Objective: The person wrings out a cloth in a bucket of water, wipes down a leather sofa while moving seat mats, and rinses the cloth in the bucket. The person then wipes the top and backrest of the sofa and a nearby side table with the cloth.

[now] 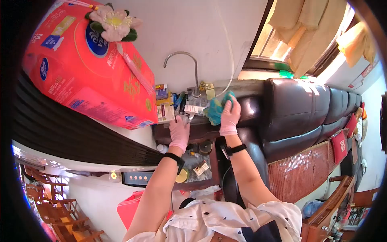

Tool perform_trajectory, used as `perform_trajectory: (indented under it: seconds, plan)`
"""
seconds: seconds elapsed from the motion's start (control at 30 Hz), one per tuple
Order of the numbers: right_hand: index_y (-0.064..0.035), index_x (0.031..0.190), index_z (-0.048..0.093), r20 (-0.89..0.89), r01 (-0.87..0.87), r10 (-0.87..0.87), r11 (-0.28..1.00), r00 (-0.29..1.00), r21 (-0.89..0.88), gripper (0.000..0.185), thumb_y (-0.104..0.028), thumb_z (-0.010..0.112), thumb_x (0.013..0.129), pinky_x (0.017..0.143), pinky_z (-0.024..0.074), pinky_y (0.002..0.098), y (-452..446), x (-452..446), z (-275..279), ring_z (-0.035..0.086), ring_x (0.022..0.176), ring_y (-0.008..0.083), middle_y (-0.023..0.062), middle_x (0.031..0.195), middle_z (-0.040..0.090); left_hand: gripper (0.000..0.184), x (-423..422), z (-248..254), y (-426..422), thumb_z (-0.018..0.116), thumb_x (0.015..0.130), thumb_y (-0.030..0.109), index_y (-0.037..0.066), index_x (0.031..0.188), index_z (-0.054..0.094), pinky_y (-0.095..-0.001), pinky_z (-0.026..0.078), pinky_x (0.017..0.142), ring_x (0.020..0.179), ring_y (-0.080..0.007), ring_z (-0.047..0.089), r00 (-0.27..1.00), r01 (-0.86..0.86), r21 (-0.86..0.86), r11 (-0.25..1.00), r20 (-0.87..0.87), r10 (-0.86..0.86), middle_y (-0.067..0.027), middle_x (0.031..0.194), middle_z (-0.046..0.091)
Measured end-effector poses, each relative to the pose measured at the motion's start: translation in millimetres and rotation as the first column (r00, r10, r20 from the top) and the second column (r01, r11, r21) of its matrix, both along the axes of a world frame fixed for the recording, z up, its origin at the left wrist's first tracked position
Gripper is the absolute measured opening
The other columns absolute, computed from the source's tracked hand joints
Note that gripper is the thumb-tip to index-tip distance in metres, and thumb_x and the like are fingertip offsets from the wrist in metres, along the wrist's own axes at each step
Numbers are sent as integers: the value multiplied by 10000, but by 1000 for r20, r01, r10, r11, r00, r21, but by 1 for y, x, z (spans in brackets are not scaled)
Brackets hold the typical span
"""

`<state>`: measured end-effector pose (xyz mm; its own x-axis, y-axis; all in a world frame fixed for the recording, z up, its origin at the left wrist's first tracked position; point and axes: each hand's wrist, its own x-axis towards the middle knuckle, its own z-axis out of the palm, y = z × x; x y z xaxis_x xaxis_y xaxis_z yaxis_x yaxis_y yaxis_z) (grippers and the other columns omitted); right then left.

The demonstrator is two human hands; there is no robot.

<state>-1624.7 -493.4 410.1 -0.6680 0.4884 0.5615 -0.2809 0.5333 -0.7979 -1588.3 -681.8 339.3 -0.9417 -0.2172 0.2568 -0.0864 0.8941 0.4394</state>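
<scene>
Both hands wear thin pale pink gloves. My right hand (230,117) is closed on a crumpled teal cloth (216,111) over the dark ledge. To its left, my left hand (179,131) has its fingers curled at a small clear object (186,118), too small to name. A white printed box (194,109) lies between the two hands. Small boxes and tubes (164,112) are crowded just beyond my left hand. Behind them rises a curved metal tap (196,76).
A large red tissue pack (92,68) with a flower (114,22) fills the upper left. The dark leather sofa (296,103) runs along the right. Below the hands is a low table (207,175) with a card and jars. A red bag (129,207) sits lower left.
</scene>
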Motion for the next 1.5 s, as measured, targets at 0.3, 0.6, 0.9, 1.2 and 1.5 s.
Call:
perform_trajectory:
  seconds: [0.3, 0.6, 0.9, 1.2, 1.5]
  plan:
    - [-123, 1275, 477, 516, -450, 35, 543, 856, 709, 547, -306, 634, 784, 867, 367, 497, -45, 51, -52, 427, 1130, 316, 126, 1183, 467, 411, -15, -50, -4, 576, 799, 116, -60, 1166, 521, -349, 455, 808, 914, -299, 572, 1000, 4, 554, 833, -3, -2, -232, 1007, 575]
    - [-78, 1290, 452, 641, -501, 35, 657, 767, 564, 572, -264, 654, 788, 776, 457, 428, -59, 77, -41, 542, 932, 345, 175, 937, 555, 410, 3, -3, -3, 558, 910, 133, 1, 1291, 489, -277, 451, 906, 1048, -128, 546, 975, -118, 991, 65, 128, -182, -75, 1228, 548]
    - [-115, 1153, 535, 506, -488, 126, 534, 853, 691, 402, -234, 638, 782, 721, 454, 445, -96, 40, -48, 551, 927, 306, 115, 961, 547, 232, 34, 26, -29, 560, 855, 121, 16, 1060, 593, -389, 464, 869, 977, -355, 564, 945, 199, 412, 889, -322, -63, -174, 1059, 583]
    - [-52, 1222, 489, 479, -476, 81, 344, 874, 810, 502, -227, 631, 774, 695, 465, 394, -166, 53, -60, 563, 864, 269, 114, 936, 556, 154, 230, -16, -98, 569, 859, 141, 82, 976, 650, -385, 491, 814, 939, -346, 597, 937, 159, 445, 881, 215, -277, -169, 972, 626]
    - [-57, 1238, 494, 449, -478, 165, 302, 878, 824, 499, -246, 605, 789, 682, 454, 398, -144, 78, -51, 562, 824, 268, 108, 893, 542, 218, 326, -53, -134, 592, 847, 236, 47, 930, 661, -403, 497, 778, 909, -352, 610, 928, -215, 533, 818, 372, 2, -190, 927, 633]
